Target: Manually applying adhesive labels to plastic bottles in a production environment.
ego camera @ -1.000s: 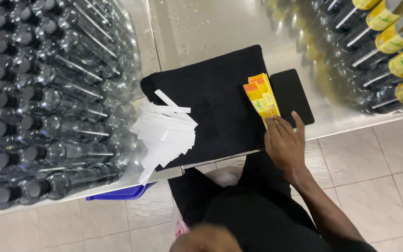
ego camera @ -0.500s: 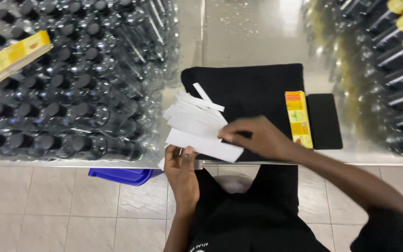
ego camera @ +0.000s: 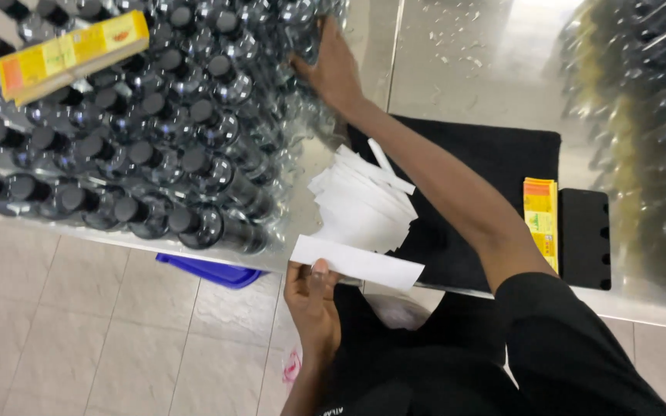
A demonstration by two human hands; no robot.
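My left hand (ego camera: 311, 296) is at the near table edge and pinches one end of a long white paper strip (ego camera: 364, 263). Just beyond it a loose pile of similar white strips (ego camera: 364, 202) lies half on a black mat (ego camera: 502, 154). My right arm crosses over the pile. My right hand (ego camera: 334, 71) rests on the edge of a crowd of clear bottles with black caps (ego camera: 156, 154); its fingers curl among them and their grip is hidden. A stack of yellow and orange labels (ego camera: 541, 219) lies on the mat's right side.
A yellow box (ego camera: 71, 50) lies on top of the bottles at the far left. A black block with holes (ego camera: 583, 239) sits right of the labels. More bottles, blurred, fill the right edge (ego camera: 641, 115). The table (ego camera: 456, 54) is shiny metal. A blue bin (ego camera: 210, 270) shows under it.
My right hand left the strip pile and reached up and left to the bottles. My left hand now holds one white strip alone. The view shifted left.
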